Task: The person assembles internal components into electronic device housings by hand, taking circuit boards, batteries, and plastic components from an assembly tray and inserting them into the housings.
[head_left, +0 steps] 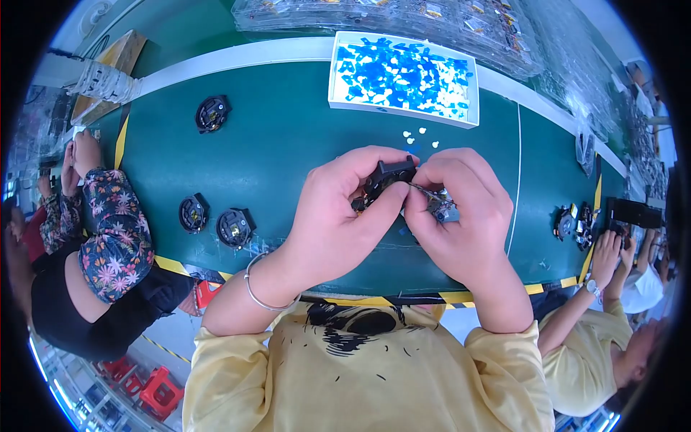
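Note:
Near the table's middle, my left hand (327, 209) is closed around a black watch-like housing (392, 171), its thumb pressed along the near side. My right hand (468, 205) pinches at the housing's right edge, thumb and forefinger together on what looks like a thin wire or strip. Beneath the right fingers shows a small electronic assembly (445, 210), partly hidden; whether it is joined to the housing I cannot tell. To the left lie three similar round black housings: one farther off (212, 114), and two nearer ones (193, 213) (235, 227) side by side.
A white box (335, 96) of blue and white pieces stands beyond my hands. Small white discs (422, 131) lie before it. Clear plastic trays (497, 36) fill the back. More black housings (564, 222) sit at right. Co-workers' arms (115, 223) are at both sides.

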`<state>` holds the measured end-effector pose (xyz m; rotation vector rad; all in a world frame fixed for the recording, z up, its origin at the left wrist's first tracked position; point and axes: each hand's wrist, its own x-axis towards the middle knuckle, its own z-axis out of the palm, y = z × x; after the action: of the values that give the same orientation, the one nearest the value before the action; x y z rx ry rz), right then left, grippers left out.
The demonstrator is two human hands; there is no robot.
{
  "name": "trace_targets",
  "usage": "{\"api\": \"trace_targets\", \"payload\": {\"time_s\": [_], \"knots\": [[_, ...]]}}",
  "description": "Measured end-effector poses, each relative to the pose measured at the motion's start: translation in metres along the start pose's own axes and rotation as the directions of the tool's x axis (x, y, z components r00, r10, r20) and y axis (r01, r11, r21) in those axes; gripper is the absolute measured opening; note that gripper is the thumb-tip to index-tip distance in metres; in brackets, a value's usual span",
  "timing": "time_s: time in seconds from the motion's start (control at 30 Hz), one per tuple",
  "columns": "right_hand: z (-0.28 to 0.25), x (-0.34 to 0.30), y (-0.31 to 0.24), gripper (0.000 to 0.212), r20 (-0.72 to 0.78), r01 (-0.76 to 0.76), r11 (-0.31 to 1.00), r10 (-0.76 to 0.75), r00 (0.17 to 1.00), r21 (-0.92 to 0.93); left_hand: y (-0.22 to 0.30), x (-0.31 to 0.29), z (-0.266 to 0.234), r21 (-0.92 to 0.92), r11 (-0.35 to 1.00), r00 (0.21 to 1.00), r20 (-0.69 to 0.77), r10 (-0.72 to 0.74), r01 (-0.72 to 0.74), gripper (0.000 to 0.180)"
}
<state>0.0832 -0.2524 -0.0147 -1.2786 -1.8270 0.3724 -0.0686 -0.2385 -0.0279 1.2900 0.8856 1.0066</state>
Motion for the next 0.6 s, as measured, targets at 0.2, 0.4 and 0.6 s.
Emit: {"api": "trace_targets", "payload": {"time_s": [0.2, 0.4, 0.6], "knots": [[0.002, 0.000, -0.002, 0.017, -0.008, 0.016, 1.000, -0.015, 1.000, 0.014, -0.003, 0.002, -0.001, -0.046, 0.999, 0.999, -0.047, -0.005, 0.002, 0.017], [0.001, -0.003, 0.001, 0.015, 0.142, -0.220, 0.947, 0.190, 0.971, 0.234, 0.002, 0.006, -0.004, 0.070, 0.998, 0.999, -0.038, -0.007, 0.010, 0.007], [0.007, 0.003, 0.008, 0.015, 0.351, -0.532, 0.552, 0.406, 0.844, 0.642, 0.001, 0.010, -0.006, -0.165, 0.983, 0.995, -0.039, -0.087, 0.080, 0.007]]}}
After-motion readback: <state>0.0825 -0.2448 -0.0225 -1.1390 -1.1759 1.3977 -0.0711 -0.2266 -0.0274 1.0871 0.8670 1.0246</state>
